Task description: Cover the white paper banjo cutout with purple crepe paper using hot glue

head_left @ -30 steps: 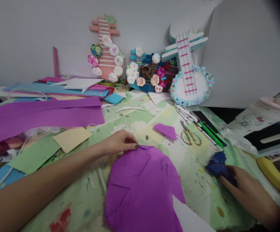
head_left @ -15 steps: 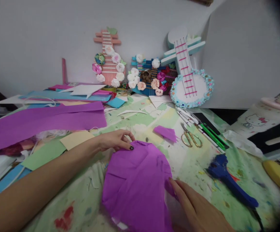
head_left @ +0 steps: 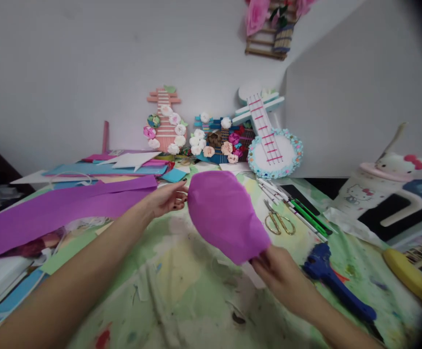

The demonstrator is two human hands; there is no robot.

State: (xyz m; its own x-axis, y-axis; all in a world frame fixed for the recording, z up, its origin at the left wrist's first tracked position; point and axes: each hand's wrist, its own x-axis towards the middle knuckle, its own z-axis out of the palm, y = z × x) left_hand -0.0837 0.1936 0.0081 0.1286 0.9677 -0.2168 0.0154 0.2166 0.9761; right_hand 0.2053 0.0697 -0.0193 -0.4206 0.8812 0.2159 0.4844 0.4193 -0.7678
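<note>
A rounded piece of purple paper is lifted off the table between both hands. My left hand pinches its far left edge. My right hand grips its near right corner, fingers closed on the paper. The paper hangs tilted above the paint-stained green table cover.
A long purple sheet lies at the left beside stacked coloured sheets. Gold scissors, pens and a blue glue gun lie at the right. Decorated paper guitars lean on the wall. A cat-shaped cup stands at the right.
The purple paper went from flat on the table to lifted up. My right hand left the glue gun, came over and took the paper's near corner. The camera tilted up.
</note>
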